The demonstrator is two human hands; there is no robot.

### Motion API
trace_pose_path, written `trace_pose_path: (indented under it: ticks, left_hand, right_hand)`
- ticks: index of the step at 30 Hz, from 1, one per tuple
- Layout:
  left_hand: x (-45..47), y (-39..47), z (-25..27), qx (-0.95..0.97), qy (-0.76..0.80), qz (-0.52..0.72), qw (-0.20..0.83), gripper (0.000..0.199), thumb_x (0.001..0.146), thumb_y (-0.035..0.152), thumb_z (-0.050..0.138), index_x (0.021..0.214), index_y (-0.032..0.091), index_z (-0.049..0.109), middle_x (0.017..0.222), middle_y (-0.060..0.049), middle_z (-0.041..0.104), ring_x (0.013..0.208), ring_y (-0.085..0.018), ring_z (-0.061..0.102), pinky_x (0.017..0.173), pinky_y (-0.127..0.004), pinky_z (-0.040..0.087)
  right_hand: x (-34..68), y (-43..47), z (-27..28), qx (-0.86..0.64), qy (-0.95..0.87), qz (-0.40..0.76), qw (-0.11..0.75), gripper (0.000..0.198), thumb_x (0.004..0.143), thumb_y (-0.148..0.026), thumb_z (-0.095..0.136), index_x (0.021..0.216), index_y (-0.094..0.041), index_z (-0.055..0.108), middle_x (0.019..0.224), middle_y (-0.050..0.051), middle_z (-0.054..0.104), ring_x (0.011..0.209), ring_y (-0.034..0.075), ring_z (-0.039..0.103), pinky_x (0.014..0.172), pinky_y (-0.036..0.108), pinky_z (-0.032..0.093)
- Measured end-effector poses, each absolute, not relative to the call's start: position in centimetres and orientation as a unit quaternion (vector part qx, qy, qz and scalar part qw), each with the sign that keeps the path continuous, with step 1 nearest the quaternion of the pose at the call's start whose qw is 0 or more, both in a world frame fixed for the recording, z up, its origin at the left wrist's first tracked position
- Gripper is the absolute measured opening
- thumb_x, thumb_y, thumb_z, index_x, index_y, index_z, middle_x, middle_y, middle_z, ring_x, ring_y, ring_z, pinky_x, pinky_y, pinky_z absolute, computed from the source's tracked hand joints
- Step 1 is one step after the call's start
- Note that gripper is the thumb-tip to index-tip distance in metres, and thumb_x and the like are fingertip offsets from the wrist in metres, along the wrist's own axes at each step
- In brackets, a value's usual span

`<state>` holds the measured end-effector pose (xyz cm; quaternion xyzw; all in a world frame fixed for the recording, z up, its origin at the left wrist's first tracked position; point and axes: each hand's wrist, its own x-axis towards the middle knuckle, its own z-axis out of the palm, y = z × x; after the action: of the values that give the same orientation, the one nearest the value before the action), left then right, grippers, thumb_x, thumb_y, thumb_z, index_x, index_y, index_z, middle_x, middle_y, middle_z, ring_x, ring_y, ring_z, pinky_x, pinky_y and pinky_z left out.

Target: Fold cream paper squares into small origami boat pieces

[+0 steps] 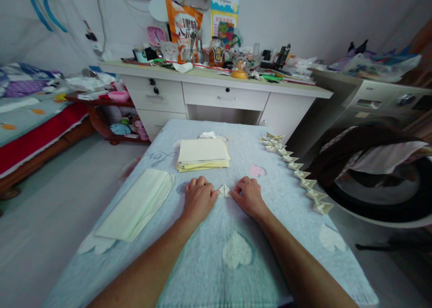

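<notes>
A small folded piece of paper (224, 191), pale and roughly triangular, lies on the blue cloth-covered table (199, 258) between my hands. My left hand (200, 194) has its fingers curled, with the thumb and fingertips pressing the paper's left corner. At the right corner, my right hand (249, 195) pinches or presses with curled fingers. Beyond my left hand rests a stack of cream and yellow paper sheets (203, 152). A larger pile of pale green-white paper (135, 204) lies slantwise to the left. Folded paper boats (300, 174) form a long row along the right side.
Behind the table stands a white desk (226, 94) crowded with jars, an orange snack bag (184, 29) and a pink clock (155, 36). A front-loading washing machine (364, 114) with cloth in its open door is at right. A bed (37, 132) stands at left.
</notes>
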<state>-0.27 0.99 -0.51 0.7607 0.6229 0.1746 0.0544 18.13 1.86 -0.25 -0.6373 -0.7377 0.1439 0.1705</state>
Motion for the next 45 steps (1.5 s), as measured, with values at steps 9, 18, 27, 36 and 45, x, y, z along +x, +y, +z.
trace_pose_path:
  ticks: [9,18,27,36,45]
  left_hand:
    - [-0.1,1.0,-0.3,0.758,0.631,0.158,0.053,0.025,0.087,0.039,0.053,0.075,0.02,0.066,0.095,-0.007,0.058,0.095,-0.025,0.046,0.076,-0.037,0.033]
    - [-0.5,1.0,0.0,0.801,0.544,0.241,0.064,0.021,0.085,0.019,0.055,0.103,0.026,0.065,0.107,-0.004,0.06,0.102,-0.024,0.047,0.087,-0.038,0.036]
    - [0.3,0.1,-0.3,0.888,0.418,0.18,0.07,0.022,0.092,0.016,0.045,0.103,0.019,0.063,0.098,-0.006,0.065,0.095,-0.021,0.054,0.087,-0.035,0.043]
    - [0.3,0.0,-0.9,0.891,0.42,0.16,0.056,0.023,0.089,0.014,0.049,0.105,0.02,0.063,0.103,-0.006,0.064,0.101,-0.022,0.055,0.091,-0.036,0.045]
    - [0.3,0.1,-0.9,0.889,0.414,0.185,0.068,0.026,0.09,0.014,0.047,0.109,0.021,0.064,0.104,-0.007,0.065,0.101,-0.021,0.055,0.091,-0.037,0.045]
  right_hand:
    - [18.0,1.9,-0.2,-0.642,-0.739,0.135,0.156,0.021,0.083,-0.035,0.063,0.071,-0.019,0.066,0.092,0.005,0.057,0.092,0.02,0.045,0.078,0.032,0.028]
    - [18.0,1.9,-0.3,-0.639,-0.743,0.123,0.157,0.019,0.082,-0.034,0.065,0.07,-0.019,0.065,0.092,0.006,0.057,0.091,0.021,0.045,0.076,0.032,0.028]
    - [18.0,1.8,-0.2,-0.638,-0.742,0.125,0.164,0.02,0.082,-0.034,0.063,0.069,-0.018,0.066,0.091,0.005,0.057,0.092,0.021,0.045,0.078,0.032,0.028]
    - [19.7,2.1,0.3,-0.631,-0.742,0.164,0.159,0.008,0.079,-0.026,0.062,0.083,-0.021,0.066,0.099,0.004,0.055,0.095,0.02,0.046,0.08,0.032,0.028]
    - [19.2,1.6,-0.4,-0.633,-0.744,0.109,0.183,0.035,0.079,-0.045,0.063,0.107,-0.023,0.058,0.117,0.008,0.05,0.106,0.026,0.043,0.091,0.041,0.029]
